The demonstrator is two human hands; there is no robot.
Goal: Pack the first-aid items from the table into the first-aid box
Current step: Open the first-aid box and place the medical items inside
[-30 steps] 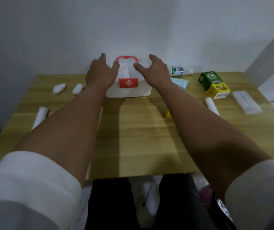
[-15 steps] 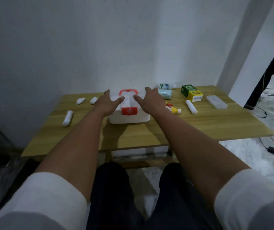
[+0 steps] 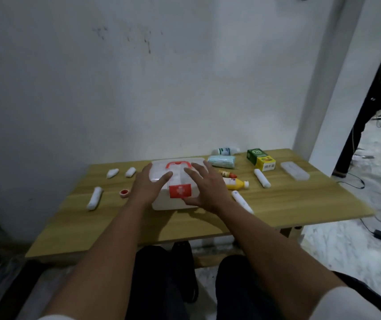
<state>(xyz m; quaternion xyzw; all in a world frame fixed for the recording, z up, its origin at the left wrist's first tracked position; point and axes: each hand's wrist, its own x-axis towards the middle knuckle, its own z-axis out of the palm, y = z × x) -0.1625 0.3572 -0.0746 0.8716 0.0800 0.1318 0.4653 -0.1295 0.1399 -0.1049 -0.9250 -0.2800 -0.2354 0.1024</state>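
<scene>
Both hands, left hand [image 3: 146, 188] and right hand [image 3: 204, 188], are laid with fingers spread on the first-aid box [image 3: 175, 181]; its rigid, probably light plastic lid is best lifted at the near red latch [image 3: 180, 191].

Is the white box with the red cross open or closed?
Closed. The first-aid box has its lid down flat, its red latch sits over the front, and both hands, left hand and right hand, rest on top.

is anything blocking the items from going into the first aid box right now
Yes: the first-aid box is closed, its lid down and the red latch at the front. Both hands rest on the lid, the left hand and the right hand either side of the red handle. The lid must open first.
</scene>
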